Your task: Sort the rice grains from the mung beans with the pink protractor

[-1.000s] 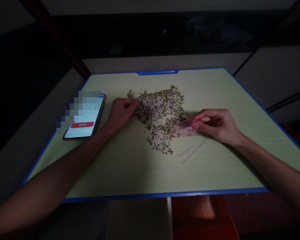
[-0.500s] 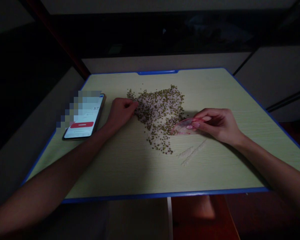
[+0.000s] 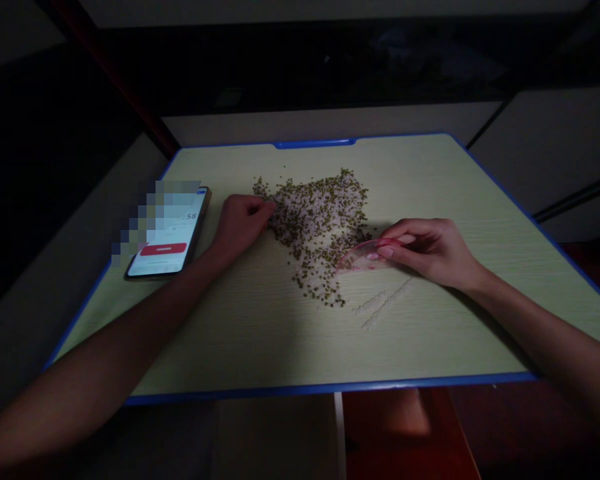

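Pinching clear pink sheet (image 3: 363, 257) at grain pile (image 3: 320, 207) edge, prob. for control.
R hand (image 3: 430, 250): thumb + fingers nearly closed on it. L hand (image 3: 245, 223) curled beside pile, grip unclear. Phone (image 3: 163, 243) off to L, likely for visibility.

The left forearm (image 3: 130, 340) is reached forward across the body, and the left hand (image 3: 245, 219) is held curled, with the fingertips drawn together. The right forearm (image 3: 540, 320) is angled inward, and the right hand (image 3: 425, 250) is turned toward the left one, its thumb and forefinger pinched. The other right fingers are seemingly folded behind, though dimly lit.
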`<state>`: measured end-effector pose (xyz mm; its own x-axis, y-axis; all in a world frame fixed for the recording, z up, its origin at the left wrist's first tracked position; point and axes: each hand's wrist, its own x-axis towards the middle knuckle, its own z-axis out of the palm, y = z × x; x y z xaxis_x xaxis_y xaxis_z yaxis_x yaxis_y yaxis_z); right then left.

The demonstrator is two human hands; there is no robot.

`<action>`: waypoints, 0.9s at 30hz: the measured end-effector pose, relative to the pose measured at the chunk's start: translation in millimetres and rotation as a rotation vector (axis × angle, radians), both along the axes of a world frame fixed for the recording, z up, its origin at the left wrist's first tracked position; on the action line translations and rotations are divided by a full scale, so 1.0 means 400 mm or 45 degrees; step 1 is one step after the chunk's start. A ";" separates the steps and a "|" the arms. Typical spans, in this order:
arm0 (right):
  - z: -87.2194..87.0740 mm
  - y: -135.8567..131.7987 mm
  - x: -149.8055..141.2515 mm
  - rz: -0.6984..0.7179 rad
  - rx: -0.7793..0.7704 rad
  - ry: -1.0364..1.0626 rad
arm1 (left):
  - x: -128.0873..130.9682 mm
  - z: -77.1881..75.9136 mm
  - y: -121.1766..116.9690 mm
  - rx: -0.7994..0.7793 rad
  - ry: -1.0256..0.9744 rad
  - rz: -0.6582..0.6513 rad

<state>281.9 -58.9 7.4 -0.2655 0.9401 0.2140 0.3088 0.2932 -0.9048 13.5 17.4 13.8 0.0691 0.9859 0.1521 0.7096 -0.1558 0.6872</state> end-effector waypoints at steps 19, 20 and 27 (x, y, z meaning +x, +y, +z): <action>0.001 0.005 0.002 0.072 0.080 -0.056 | 0.003 0.003 -0.001 0.022 -0.009 0.013; 0.001 0.006 0.001 0.077 0.093 -0.066 | 0.003 0.003 -0.001 0.021 -0.008 0.014; 0.006 0.002 -0.003 0.078 0.082 -0.044 | 0.005 0.009 -0.004 0.009 -0.001 0.013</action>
